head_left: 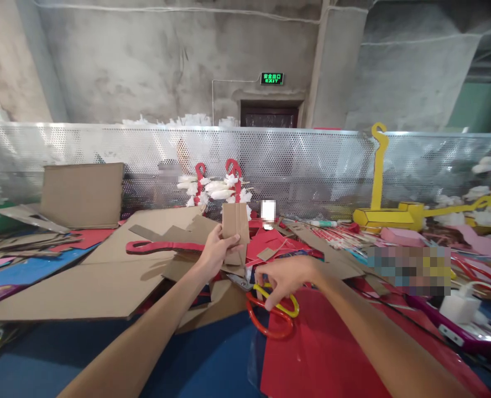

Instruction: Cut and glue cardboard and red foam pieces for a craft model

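Note:
My left hand (218, 250) grips a small brown cardboard strip (234, 224), held upright with the thumb across its front. My right hand (290, 275) has its fingers curled on the handles of a pair of scissors (250, 309), one loop red and the other yellow. The blades point left, toward the lower end of the strip, and their tips are partly hidden. Beside my left forearm lies a red hook-ended cardboard piece (162, 247). Under the scissors and my right forearm spreads a red sheet (324, 342).
Large cardboard sheets (104, 279) cover the left side. Red hooked pieces with white flowers (220, 190) stand at the back, before a perforated metal screen (303, 166). To the right are a yellow hooked shape (388, 217), a white charger (460, 305) and a purple power strip (461, 331).

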Tool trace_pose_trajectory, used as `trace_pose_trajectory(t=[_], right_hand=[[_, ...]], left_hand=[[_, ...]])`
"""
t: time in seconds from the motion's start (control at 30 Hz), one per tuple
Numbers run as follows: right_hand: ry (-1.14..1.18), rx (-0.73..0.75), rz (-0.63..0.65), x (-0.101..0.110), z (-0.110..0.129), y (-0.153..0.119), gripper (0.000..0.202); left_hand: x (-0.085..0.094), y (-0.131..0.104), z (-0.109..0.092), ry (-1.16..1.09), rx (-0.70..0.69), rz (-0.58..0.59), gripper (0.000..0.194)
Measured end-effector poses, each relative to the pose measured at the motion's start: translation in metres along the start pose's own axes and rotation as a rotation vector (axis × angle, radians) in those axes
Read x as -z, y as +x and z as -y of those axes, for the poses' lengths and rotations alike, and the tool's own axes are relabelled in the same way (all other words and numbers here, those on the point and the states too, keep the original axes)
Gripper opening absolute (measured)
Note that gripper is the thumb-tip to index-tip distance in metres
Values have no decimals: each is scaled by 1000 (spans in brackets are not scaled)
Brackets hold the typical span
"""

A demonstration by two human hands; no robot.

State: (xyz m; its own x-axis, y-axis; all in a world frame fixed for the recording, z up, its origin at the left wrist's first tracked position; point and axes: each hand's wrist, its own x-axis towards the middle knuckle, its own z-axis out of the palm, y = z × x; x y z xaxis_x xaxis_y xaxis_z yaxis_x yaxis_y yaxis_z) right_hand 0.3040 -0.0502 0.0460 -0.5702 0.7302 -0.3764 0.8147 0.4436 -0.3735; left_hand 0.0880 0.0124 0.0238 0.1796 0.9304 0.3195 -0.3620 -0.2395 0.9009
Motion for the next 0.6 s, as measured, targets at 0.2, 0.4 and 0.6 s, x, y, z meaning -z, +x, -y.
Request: trace_pose_trajectory(t=[0.2,0.4,0.6], right_hand=[[-238,-16,-70,-16,26,8,73],[-193,10,-12,-5,32,-3,42],[178,173,129,17,0,-25,61]], left_hand=[[3,3,2,31,-40,-72,45],[10,10,1,34,-309,-115,24],[10,10,-6,-28,-296,-187,26]])
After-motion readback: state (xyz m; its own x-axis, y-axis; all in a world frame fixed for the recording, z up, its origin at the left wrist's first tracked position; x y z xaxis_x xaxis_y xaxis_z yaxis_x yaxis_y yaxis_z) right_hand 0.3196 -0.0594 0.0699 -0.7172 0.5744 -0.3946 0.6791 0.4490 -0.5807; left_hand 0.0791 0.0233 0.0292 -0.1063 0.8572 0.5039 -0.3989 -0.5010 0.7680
